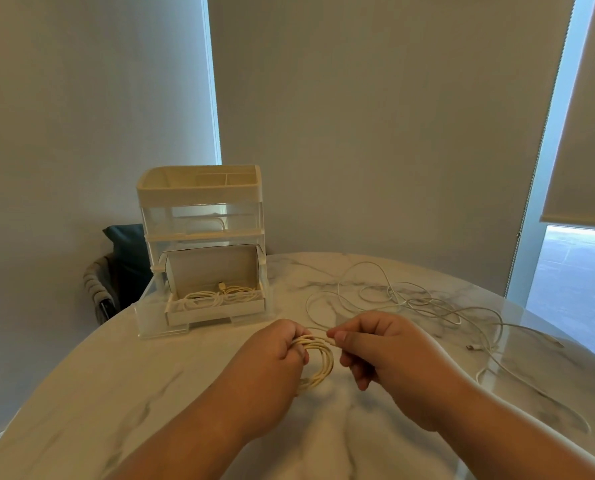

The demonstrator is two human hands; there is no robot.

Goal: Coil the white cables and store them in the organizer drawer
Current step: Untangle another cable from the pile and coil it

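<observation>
Near centre, over counter (pixel 150 393): left hand (pixel 282 344) grip closed round cable coil (pixel 318 362); tail end pinched by right hand (pixel 379 348). Tail best wound snugly across loops, tension held so cable coil is not sprung. Far left, drawer (pixel 216 312) open, coiled cables inside; loose cables (pixel 427 303) lying right.

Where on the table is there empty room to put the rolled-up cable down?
The marble table is bare to the left of the left hand holding the coiled cable, in front of the organizer. A smaller bare strip lies between the open drawer and the hands. The right side is crowded: loose white cables sprawl there, past the right hand.
</observation>
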